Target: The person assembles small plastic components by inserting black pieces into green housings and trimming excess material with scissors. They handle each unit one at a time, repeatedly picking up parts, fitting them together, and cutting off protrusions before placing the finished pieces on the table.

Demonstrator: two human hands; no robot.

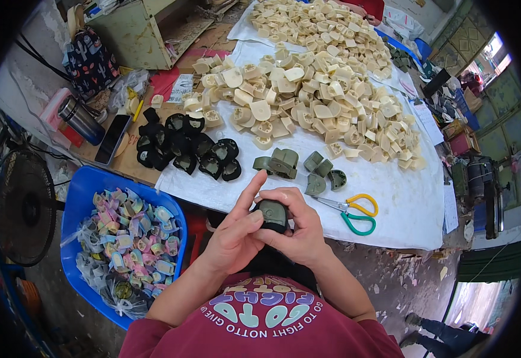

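Note:
In front of my chest, just off the table's near edge, I hold a dark green, rounded hollow piece with a black lower part (pixel 273 213). My right hand (pixel 303 230) wraps round its right side. The thumb of my left hand (pixel 232 237) presses its left side, while that index finger points up. Just beyond lie several similar green pieces (pixel 283 162) on the white cloth (pixel 236 209). To their right are scissors (pixel 345 206) with one yellow and one green handle. A cluster of black cup-shaped pieces (pixel 184 145) sits to the left.
Cream-coloured pieces (pixel 326 101) heap across the far table. A blue basket (pixel 71 250) of pastel pieces stands at my left, near a fan (pixel 23 209). A phone (pixel 113 140) and steel flask (pixel 81 120) rest at the table's left. Another person's hand (pixel 370 19) shows at the far end.

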